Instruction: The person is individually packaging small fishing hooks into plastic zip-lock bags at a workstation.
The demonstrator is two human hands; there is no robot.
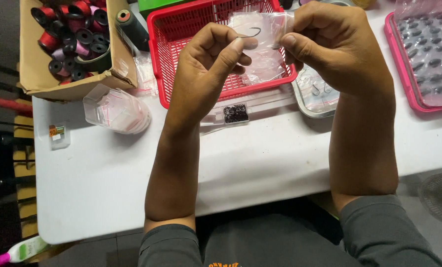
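Observation:
My left hand (pixel 208 64) pinches a thin dark wire hook (pixel 250 33) between thumb and forefinger, its bent end at the mouth of a small clear plastic bag (pixel 260 29). My right hand (pixel 329 44) grips that bag by its right edge. Both hands are raised above a red plastic basket (pixel 169 54) that holds more clear bags. Just below the hands, on the white table (pixel 260 158), lies a small clear box of dark hooks (pixel 236 113).
A cardboard box of red, pink and black thread spools (pixel 72 34) stands at the back left, with a dark green spool (pixel 131 27) beside it. A pile of clear bags (pixel 117 110), a metal tray (pixel 315 96) and a pink tray (pixel 423 54) also lie on the table.

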